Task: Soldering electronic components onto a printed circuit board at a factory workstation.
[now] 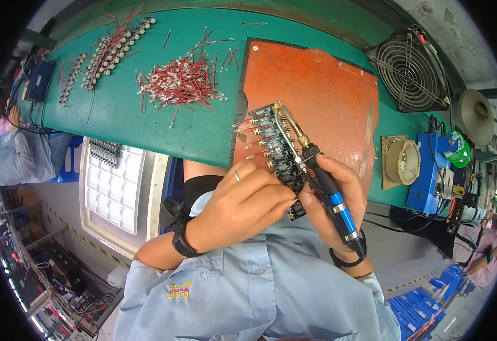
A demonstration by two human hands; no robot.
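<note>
Shirt (pixel 254 290): lt-blue woven cloth, button front, small embroidery on chest.
L grip (pixel 248 196): fingers curled, nearly closed, tips at near part of PCB strip; can't tell what's pinched. Ring on 1 finger, blk band at wrist.
R grip (pixel 342 190): wrapped snugly round soldering iron (pixel 335 200), fingertips beside PCB strip.
Iron: slim cyl. handle, blk + blue, tapered metal tip pointing up/away; thin metal tube alongside.
PCB strip (pixel 282 165): long, narrow, blk, rigid, dense w/ small parts; btwn the hands, slanted over near L part of mat. Thin red wires stick out its L edge.
Mat (pixel 317 74): orange, flat, scuffed, chipped edges.
Tray (pixel 112 190): white moulded plastic, shallow sq. pockets, L of surface; dark boards (pixel 104 152) at its far end.
Surface (pixel 203 136): smooth green.
Pot (pixel 403 162): round, tan, crusty rim, on flat sq. base, R of mat.
Blue box (pixel 422 170): boxy casing, green spool (pixel 458 149) beside.
Wire pile (pixel 180 82): loose red wires, pale ends, tangled, L of mat.
Fan (pixel 410 71): blk sq. frame, round wire grille, far R.
Component rows (pixel 117 45): round pale caps in lines, red wires attached, far L.
</note>
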